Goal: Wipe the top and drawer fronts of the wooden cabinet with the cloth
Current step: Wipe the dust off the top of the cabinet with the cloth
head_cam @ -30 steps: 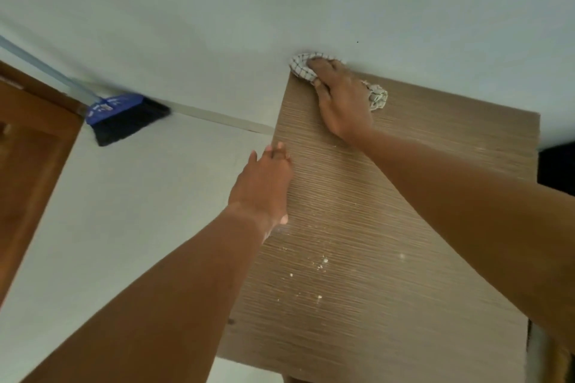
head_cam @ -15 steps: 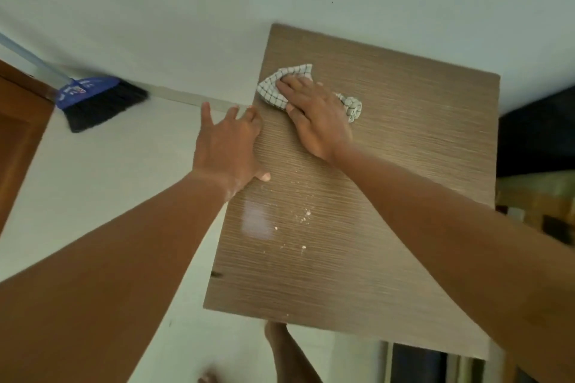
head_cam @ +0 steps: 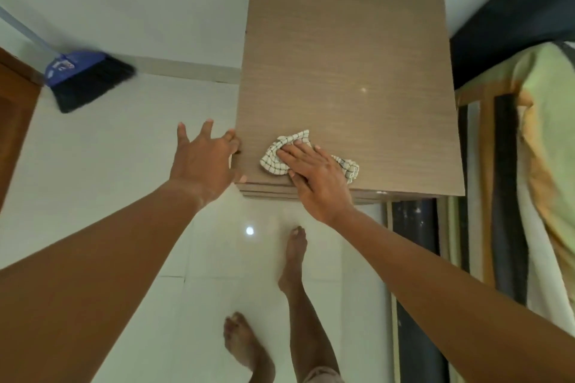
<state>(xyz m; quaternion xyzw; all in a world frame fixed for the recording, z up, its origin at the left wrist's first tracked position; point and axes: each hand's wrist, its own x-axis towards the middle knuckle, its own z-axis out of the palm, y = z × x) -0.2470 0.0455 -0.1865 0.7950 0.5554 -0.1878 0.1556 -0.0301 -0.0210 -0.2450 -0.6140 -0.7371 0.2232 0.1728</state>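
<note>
The wooden cabinet [head_cam: 348,65] stands against the white wall, and I look straight down on its brown grained top. A white checked cloth [head_cam: 273,155] lies crumpled near the top's front left corner. My right hand [head_cam: 317,177] presses flat on the cloth, fingers pointing left. My left hand [head_cam: 202,162] is at the cabinet's left front edge, fingers spread, some fingertips touching the side. The drawer fronts show only as thin stacked edges under the front rim.
A blue broom with black bristles [head_cam: 84,78] leans at the wall to the left. A brown wooden door edge [head_cam: 15,109] is at far left. A bed with a green and yellow sheet [head_cam: 547,146] stands to the right. My bare feet are on the white tiled floor [head_cam: 130,165].
My right hand has dragged the cloth from the back left corner toward the front edge. The white specks on the top are gone. My left hand slid forward along the left edge.
</note>
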